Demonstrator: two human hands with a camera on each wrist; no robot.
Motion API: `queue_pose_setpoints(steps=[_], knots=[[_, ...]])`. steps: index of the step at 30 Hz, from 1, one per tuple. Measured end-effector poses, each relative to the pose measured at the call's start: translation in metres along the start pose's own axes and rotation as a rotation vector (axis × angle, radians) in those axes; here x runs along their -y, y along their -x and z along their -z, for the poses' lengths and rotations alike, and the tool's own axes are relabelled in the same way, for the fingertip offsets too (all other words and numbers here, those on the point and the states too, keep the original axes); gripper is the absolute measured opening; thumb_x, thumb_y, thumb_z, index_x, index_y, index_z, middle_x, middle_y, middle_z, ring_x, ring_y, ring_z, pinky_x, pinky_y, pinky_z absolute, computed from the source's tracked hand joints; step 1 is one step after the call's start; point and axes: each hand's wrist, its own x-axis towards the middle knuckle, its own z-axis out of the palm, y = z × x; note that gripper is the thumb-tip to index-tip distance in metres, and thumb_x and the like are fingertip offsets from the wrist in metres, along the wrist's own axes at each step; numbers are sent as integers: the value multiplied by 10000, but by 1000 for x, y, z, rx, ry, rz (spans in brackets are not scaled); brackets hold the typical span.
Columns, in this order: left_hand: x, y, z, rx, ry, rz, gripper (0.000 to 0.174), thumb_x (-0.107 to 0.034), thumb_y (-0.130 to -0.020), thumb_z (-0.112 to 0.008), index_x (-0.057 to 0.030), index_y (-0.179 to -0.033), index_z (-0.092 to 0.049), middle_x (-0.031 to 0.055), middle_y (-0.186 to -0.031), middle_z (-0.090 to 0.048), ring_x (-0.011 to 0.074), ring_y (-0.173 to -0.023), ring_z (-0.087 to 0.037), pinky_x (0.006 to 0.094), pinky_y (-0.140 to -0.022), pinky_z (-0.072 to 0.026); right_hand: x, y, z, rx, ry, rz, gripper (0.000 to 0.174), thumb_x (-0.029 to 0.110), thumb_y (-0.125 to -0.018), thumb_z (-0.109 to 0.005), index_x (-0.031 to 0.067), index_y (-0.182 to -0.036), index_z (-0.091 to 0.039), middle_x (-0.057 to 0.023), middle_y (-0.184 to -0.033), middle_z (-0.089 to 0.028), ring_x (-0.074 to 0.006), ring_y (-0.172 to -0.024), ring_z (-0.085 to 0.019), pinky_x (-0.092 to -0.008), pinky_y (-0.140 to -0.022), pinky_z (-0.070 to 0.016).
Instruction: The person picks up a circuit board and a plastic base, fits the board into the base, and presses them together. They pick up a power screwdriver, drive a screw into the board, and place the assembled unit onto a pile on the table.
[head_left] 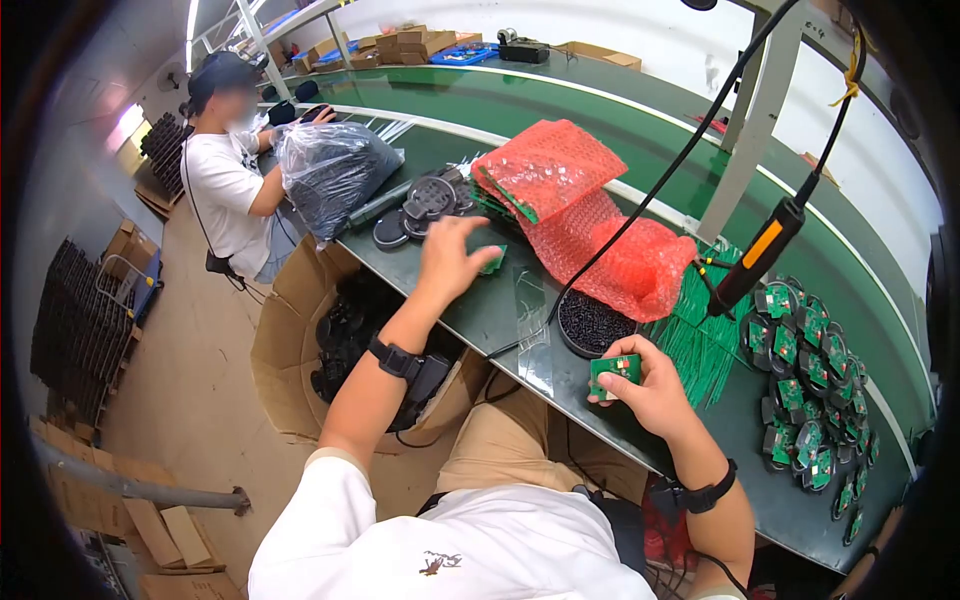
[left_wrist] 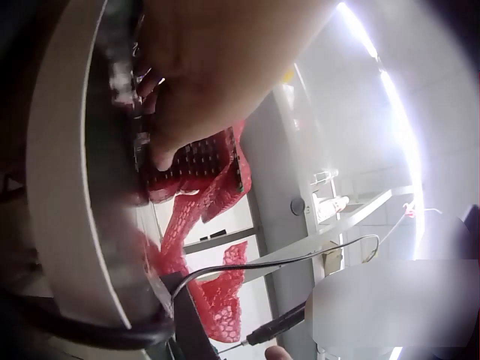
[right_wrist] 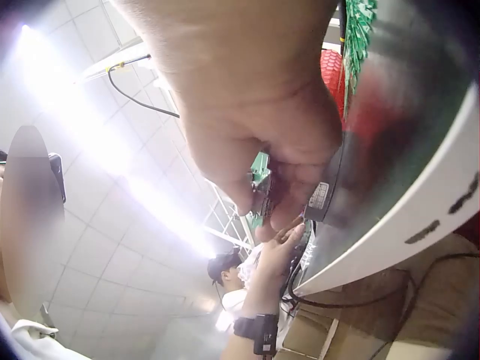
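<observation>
My right hand (head_left: 655, 390) pinches a small green circuit board (head_left: 615, 377), thumb across its face, above the front edge of the bench. In the right wrist view that board (right_wrist: 259, 171) shows between thumb and fingers, partly hidden by the hand. My left hand (head_left: 450, 262) reaches over the bench with fingers spread. Another small green circuit board (head_left: 493, 261) is right at its thumb tip. Beyond the left hand lie round black housings (head_left: 430, 199). A round tray of small black parts (head_left: 590, 325) stands between the two hands.
Red bubble wrap (head_left: 570, 170) partly covers stacked boards. Green wires (head_left: 700, 345) and many round housings with boards (head_left: 810, 380) spread to the right. An electric screwdriver (head_left: 765, 255) hangs on its cable. Below the bench stands a cardboard box (head_left: 280, 345). A person (head_left: 225, 165) works at left.
</observation>
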Motion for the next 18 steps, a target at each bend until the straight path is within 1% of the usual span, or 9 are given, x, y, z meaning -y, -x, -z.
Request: queue_pose_setpoints(steps=[2,4,6,9,11,12,14,16,18], knots=[[12,-16,15,-149,-169,94,465,-268,-768,-900,-109,-1175,-740,145,-1149,-690,367,-1136,-609,463,-977,-496,1,-3,1,-26,-8,29,245,22,-992,-705,14,-1186,-556,-82,-1013,-687,-195,-910,-752,-304,-733,-610],[34,-32,22,-230,-422,233,473,-287,-814,-868,-100,-1218,-705,145,-1152,-665,377,-1106,-611,480,-946,-510,0,-2,-1,-64,-93,34,253,17,-1000,-688,14,-1213,-550,-77,-1038,-684,-183,-943,-736,-311,-756,-613],[55,-48,26,-99,-610,440,516,-399,-823,-866,-68,-1187,-711,143,-1200,-674,360,-1166,-607,477,-922,-530,-2,-2,-1,-68,-74,35,253,14,-999,-687,13,-1214,-554,-71,-1042,-685,-170,-943,-725,-315,-763,-615],[83,-63,27,39,-597,502,523,-404,-807,-880,-62,-1178,-741,165,-1139,-720,369,-1120,-659,485,-935,-544,-4,-3,3,-76,-25,49,257,6,-993,-690,12,-1217,-565,-61,-1054,-687,-142,-937,-705,-310,-781,-612],[99,-65,23,-44,-359,454,494,-321,-794,-882,-42,-1182,-758,185,-1064,-748,373,-1033,-710,482,-935,-560,-7,-4,5,-81,3,52,260,2,-988,-694,12,-1218,-573,-56,-1060,-688,-127,-930,-696,-300,-792,-606],[109,-68,19,-40,-359,449,494,-321,-794,-882,-42,-1182,-758,185,-1064,-748,373,-1033,-710,482,-935,-560,-10,-5,6,-96,40,78,266,0,-981,-702,15,-1217,-581,-53,-1061,-690,-119,-927,-693,-289,-799,-596],[124,-74,14,-211,-132,383,446,-223,-788,-846,-44,-1189,-765,194,-1020,-747,372,-981,-728,469,-917,-569,-10,-6,7,-116,73,106,272,-2,-974,-711,18,-1217,-589,-50,-1063,-693,-111,-924,-690,-278,-806,-586],[110,-74,29,-301,-92,363,351,-162,-780,-812,-47,-1111,-784,210,-986,-743,374,-935,-734,456,-879,-575,-7,-5,6,-144,122,89,307,-14,-950,-734,27,-1223,-599,-44,-1058,-700,-100,-919,-687,-258,-800,-568],[107,-67,44,-328,128,420,317,-126,-812,-801,-27,-1111,-770,175,-950,-742,302,-846,-756,411,-769,-603,-3,-3,5,-160,100,90,327,-23,-940,-739,33,-1225,-591,-46,-1054,-702,-102,-916,-686,-259,-797,-568]])
